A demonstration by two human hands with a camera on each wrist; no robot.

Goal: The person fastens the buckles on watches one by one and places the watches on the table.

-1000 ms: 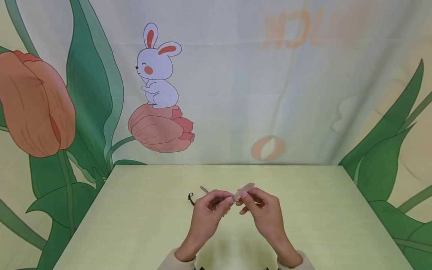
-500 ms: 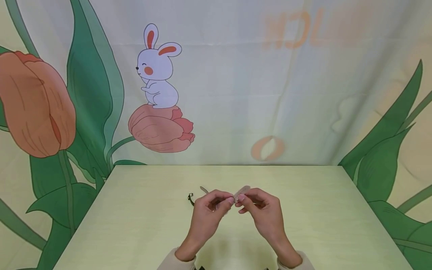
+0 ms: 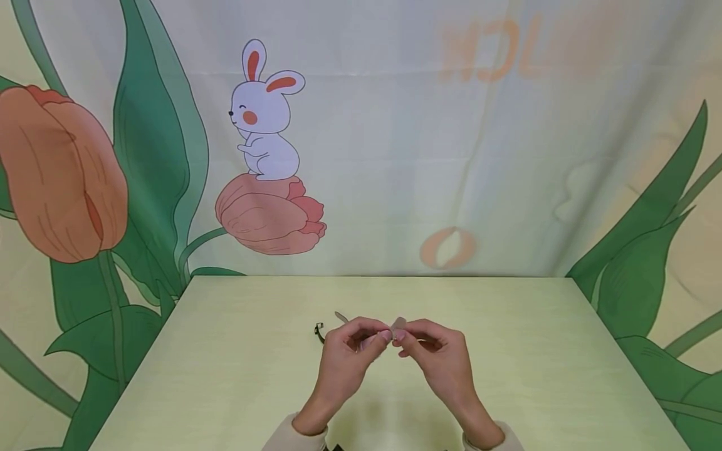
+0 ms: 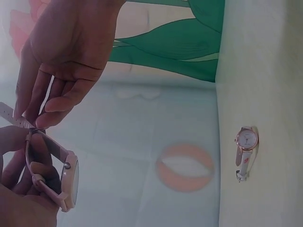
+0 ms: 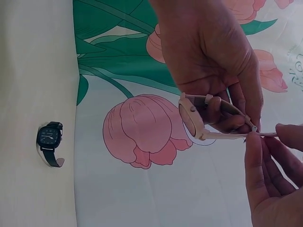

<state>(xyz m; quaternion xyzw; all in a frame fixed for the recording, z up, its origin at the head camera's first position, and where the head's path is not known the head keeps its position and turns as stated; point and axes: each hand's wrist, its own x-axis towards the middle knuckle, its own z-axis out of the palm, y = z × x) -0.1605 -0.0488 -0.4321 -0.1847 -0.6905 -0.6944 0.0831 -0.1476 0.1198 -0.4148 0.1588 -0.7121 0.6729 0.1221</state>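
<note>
A wristwatch with a pale pink case and strap is up off the table, its strap bent into a loop. My left hand grips it near the buckle, some fingers inside the loop. Across from it, my right hand pinches the strap's holed end between thumb and fingers. Both strap halves meet at the buckle; fingers hide whether the pin sits in a hole. From the head, only the grey-looking strap tip shows between the hands.
On the table lies a black watch with a square dial. A small watch with a white strap lies there too. A strap tip shows beyond my left hand. A printed cloth hangs behind the table.
The strap end between my hands has moved left, and less of it sticks out above the fingers. My right fingertips have come slightly closer to my left hand, which stays nearly still.
</note>
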